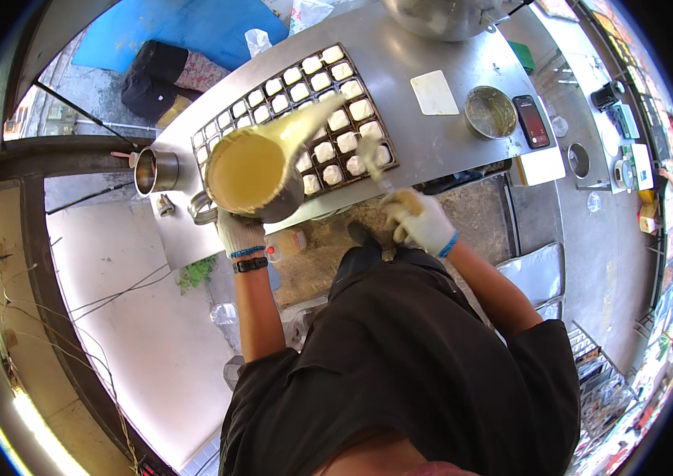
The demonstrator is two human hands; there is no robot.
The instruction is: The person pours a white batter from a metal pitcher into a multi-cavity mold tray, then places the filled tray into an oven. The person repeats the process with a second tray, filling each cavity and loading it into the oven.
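My left hand (pixel 240 232), in a knitted white glove, supports a metal jug (pixel 289 199) from beneath. Pale yellow batter (pixel 247 172) fills the jug, and its long coated spout (pixel 312 122) reaches over a dark metal mould tray (pixel 395 156). Many of the tray's square cups hold a white, puffy mixture (pixel 324 152); the jug hides some of them. My right hand (pixel 423 220), gloved too, grips a batter-smeared utensil (pixel 375 163) over the tray's near right corner. Motion blur hides whether it is a spoon or a spatula.
On the steel table (pixel 426 152) lie a white scraper sheet (pixel 435 93), a smeared metal bowl (pixel 490 113) and a phone (pixel 531 122). A large steel bowl (pixel 443 18) stands at the far edge. A small metal pot (pixel 157 171) is at the left end.
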